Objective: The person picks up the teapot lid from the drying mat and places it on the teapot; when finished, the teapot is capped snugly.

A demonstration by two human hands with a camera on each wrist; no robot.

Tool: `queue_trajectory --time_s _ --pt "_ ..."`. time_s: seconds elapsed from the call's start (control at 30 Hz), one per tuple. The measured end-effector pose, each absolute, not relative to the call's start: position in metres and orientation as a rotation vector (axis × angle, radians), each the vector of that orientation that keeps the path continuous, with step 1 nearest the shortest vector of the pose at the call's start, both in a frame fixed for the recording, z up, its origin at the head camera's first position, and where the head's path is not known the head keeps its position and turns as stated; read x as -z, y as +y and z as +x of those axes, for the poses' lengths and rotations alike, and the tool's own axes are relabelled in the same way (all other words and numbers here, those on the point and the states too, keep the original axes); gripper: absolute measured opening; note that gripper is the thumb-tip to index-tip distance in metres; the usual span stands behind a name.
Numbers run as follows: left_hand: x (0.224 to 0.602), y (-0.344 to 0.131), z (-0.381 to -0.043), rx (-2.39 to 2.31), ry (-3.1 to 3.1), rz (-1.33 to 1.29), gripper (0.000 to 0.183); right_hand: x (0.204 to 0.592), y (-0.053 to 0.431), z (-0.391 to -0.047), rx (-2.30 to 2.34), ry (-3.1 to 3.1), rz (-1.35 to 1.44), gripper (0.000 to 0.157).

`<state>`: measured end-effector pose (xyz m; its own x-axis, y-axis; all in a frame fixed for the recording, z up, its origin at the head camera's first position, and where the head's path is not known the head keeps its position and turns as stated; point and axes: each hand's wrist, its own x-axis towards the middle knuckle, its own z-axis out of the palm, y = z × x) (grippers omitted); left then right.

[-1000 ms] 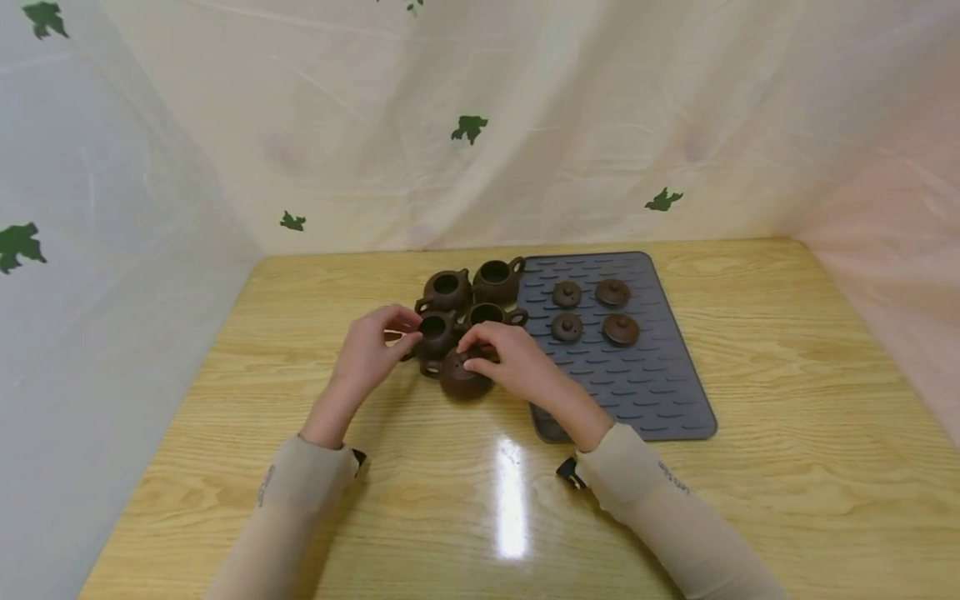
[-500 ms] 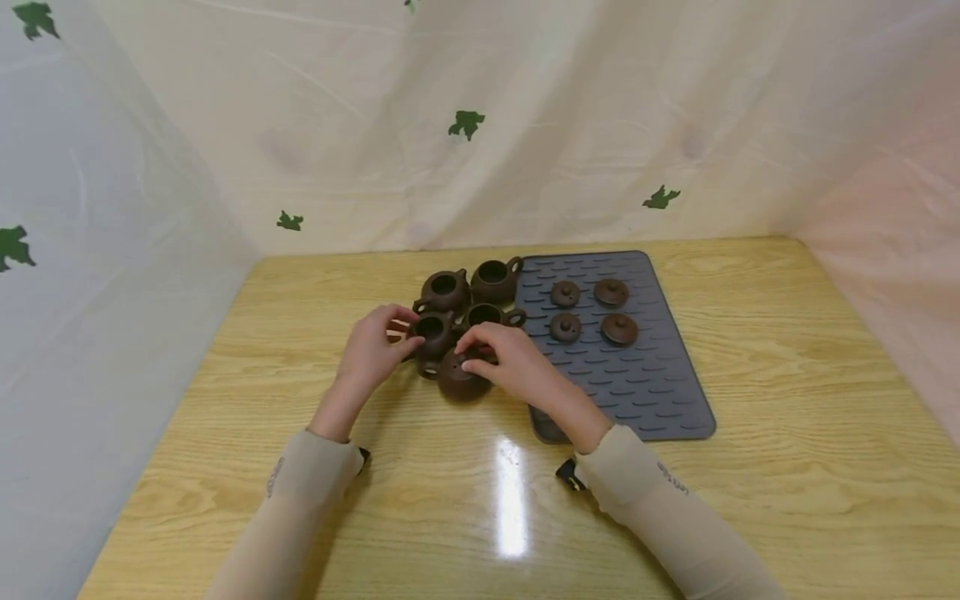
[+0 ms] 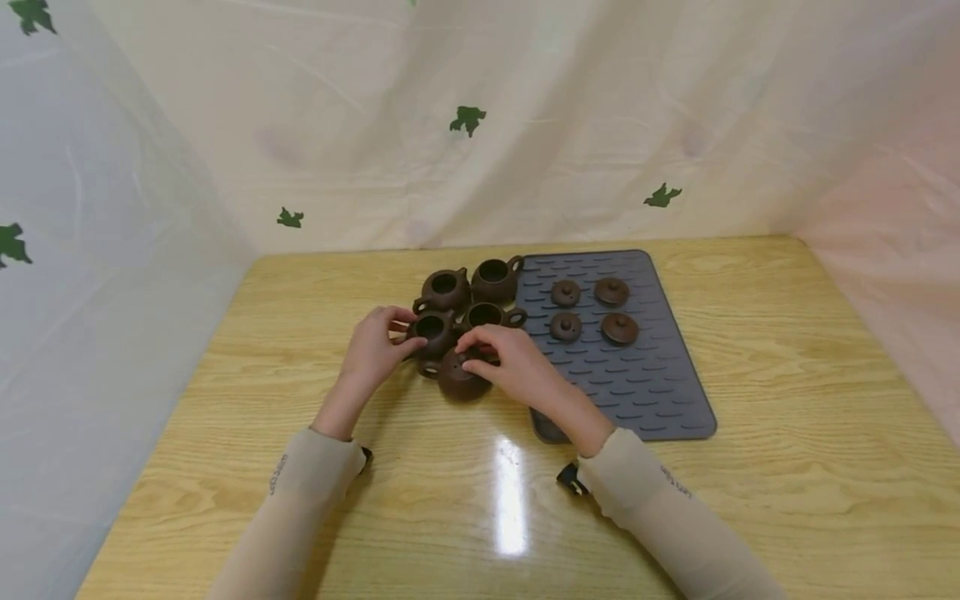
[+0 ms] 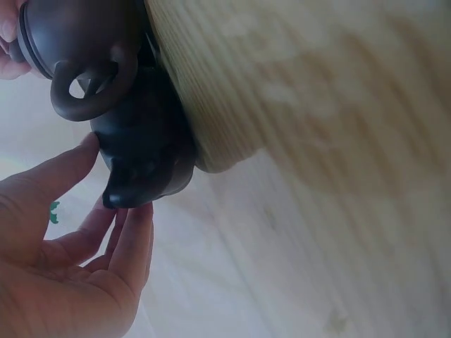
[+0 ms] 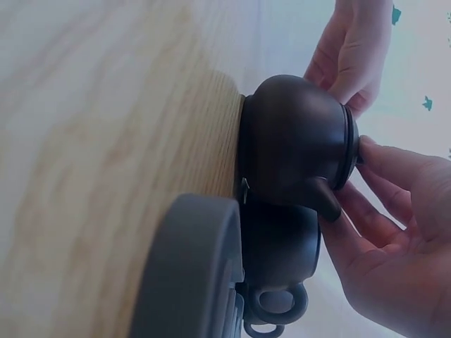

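My left hand [image 3: 372,346] holds a dark brown lidless teapot [image 3: 431,333], thumb and fingers on opposite sides near its rim. In the left wrist view, that teapot [image 4: 144,137] sits just behind the nearer one. My right hand [image 3: 517,358] pinches the lid [image 5: 354,151] of the front teapot [image 3: 461,383], thumb and fingers at its top. The lid lies on the teapot's mouth, its knob mostly hidden by fingers. The front teapot's handle [image 3: 429,369] points left, and its spout [image 5: 324,197] shows in the right wrist view.
Behind stand more lidless teapots: one back left [image 3: 444,290], one back right [image 3: 495,281], one in the middle right [image 3: 486,315]. Several brown lids, such as this lid [image 3: 619,329], lie on a grey ridged mat [image 3: 637,400]. All is on a wooden table [image 3: 420,508] before a pale curtain.
My left thumb has edged slightly inward onto the lidless teapot's rim. My right hand stays at the front teapot's lid.
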<state>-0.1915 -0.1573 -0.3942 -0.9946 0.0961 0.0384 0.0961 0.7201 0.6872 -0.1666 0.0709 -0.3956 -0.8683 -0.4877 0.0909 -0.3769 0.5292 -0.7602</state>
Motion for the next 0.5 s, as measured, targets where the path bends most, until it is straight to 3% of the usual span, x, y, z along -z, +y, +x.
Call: queue_trajectory --time_s 0.5 --pt "0.39 -0.155 -0.188 -1.117 2.911 0.124 0.039 0.392 0.082 -0.169 1.344 2.62 -0.71 0.021"
